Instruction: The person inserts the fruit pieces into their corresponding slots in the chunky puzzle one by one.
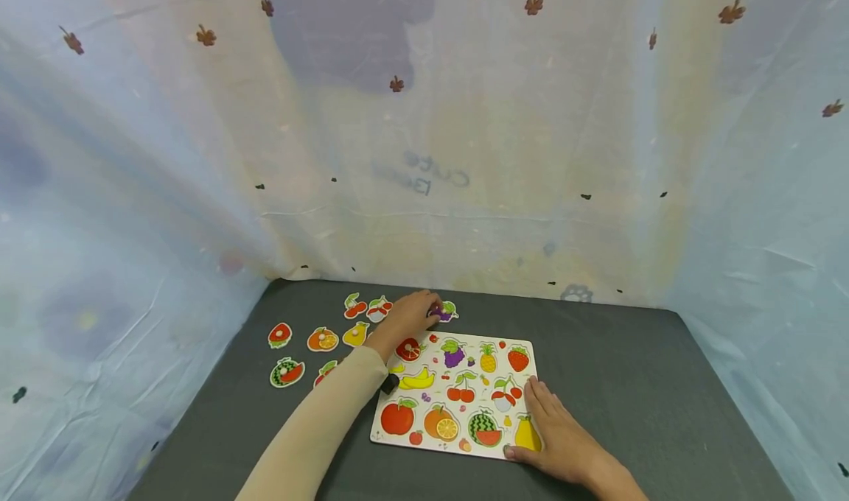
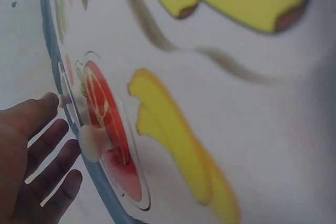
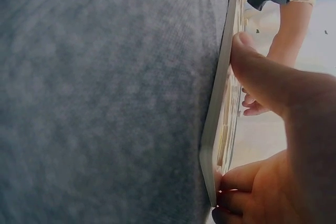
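Observation:
A white fruit puzzle board (image 1: 434, 405) lies on the dark table. My left hand (image 1: 407, 317) reaches past its top left corner to a grape piece (image 1: 447, 311). In the left wrist view the left fingertips (image 2: 50, 98) are beside a small pale knob, with a gap between thumb and fingers. A red fruit piece (image 2: 107, 124) with a knob sits in its slot on the board. My right hand (image 1: 564, 438) rests against the board's lower right corner, fingers along the right edge and thumb at the bottom edge.
Left of the board lie loose pieces: cherries (image 1: 355, 307), another cherry piece (image 1: 379, 309), a pear (image 1: 356, 334), an orange (image 1: 323, 340), a red fruit (image 1: 280, 335) and a watermelon (image 1: 287, 373). The left forearm partly covers another piece (image 1: 325, 370). A patterned curtain (image 1: 477, 228) surrounds the table.

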Tool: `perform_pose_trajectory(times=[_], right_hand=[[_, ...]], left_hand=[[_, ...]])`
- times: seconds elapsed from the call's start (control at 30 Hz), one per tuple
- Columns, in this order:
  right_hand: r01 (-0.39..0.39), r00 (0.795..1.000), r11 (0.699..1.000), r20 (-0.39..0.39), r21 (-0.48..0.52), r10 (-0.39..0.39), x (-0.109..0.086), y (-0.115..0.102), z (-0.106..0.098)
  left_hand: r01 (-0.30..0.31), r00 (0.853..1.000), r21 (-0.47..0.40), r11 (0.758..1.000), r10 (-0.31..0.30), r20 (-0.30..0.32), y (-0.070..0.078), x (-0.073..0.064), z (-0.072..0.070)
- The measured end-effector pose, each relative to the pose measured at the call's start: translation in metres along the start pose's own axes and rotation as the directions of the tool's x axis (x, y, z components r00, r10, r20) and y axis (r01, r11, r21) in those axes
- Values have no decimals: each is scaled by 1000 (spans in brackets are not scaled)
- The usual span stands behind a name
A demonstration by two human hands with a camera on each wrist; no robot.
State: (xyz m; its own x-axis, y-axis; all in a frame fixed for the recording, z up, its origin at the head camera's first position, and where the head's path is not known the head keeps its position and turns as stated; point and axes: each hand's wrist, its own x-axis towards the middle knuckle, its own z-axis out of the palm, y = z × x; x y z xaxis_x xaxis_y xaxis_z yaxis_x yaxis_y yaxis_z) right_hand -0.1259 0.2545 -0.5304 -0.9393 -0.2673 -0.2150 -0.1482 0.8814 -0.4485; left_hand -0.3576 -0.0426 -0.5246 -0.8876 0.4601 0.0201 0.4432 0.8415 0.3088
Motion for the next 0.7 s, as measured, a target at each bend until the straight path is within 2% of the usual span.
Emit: perform_pose_trajectory(times=[0.1, 0.3, 0.53, 0.7], right_hand=[[4, 1000, 1000, -3, -1, -4, 0, 1, 0], [-6, 1000, 1000, 5, 0, 6, 0, 1, 0], [0, 1000, 1000, 1, -8, 0, 1, 1, 0], [3, 1000, 1000, 0, -5, -3, 1, 1, 1]], left_hand=[[4, 1000, 18, 1000, -4, -7, 0, 3, 3], [-32, 999, 60, 998, 34, -32, 3, 5, 3], [-51, 999, 91, 995, 52, -12, 8, 3, -2], [-51, 998, 107, 993, 54, -21, 9, 2, -2]])
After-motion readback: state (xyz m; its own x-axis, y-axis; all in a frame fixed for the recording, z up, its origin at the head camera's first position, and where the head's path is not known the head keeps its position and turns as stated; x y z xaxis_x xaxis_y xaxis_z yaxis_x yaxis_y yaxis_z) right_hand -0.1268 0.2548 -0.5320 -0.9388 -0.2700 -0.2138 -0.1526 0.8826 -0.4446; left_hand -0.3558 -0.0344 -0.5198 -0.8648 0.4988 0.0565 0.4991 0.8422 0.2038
